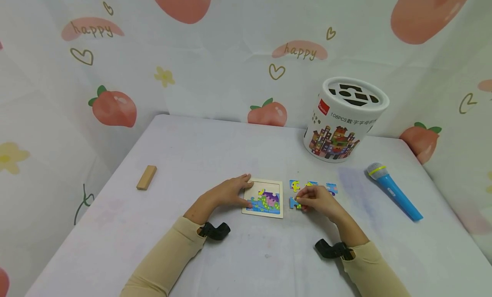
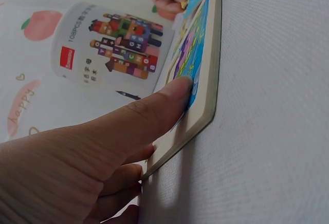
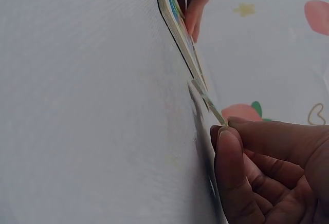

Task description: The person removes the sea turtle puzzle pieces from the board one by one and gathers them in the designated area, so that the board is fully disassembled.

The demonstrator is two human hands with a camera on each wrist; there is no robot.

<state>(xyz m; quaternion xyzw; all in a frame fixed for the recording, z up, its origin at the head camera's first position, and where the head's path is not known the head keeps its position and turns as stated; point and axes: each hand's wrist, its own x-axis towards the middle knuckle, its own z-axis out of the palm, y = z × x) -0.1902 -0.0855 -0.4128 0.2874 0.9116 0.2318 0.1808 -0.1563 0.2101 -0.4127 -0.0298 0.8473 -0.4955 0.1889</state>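
Near edge: two beige sleeves, black wrist mounts. Left hand [image 1: 230, 192] lies with straight fingers pressing the left border of the puzzle board [image 1: 265, 199], thumb on the picture. Right hand [image 1: 319, 199], at 3 o'clock of the board, pinches a puzzle piece [image 1: 295, 202] on the surface [image 1: 192, 160], just beside the board's right edge. Loose pieces [image 1: 295, 185] at 12 o'clock of that hand. Wooden block [image 1: 146, 177] at 9 o'clock. Blue microphone [image 1: 393, 190] at 3 o'clock. Far: white tub [image 1: 344, 120], label "108PCS". Backdrop [image 1: 230, 53] reads "happy".

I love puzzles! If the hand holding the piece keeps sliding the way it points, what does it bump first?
Probably the puzzle board: the right hand, pinching the puzzle piece, points toward its near edge.
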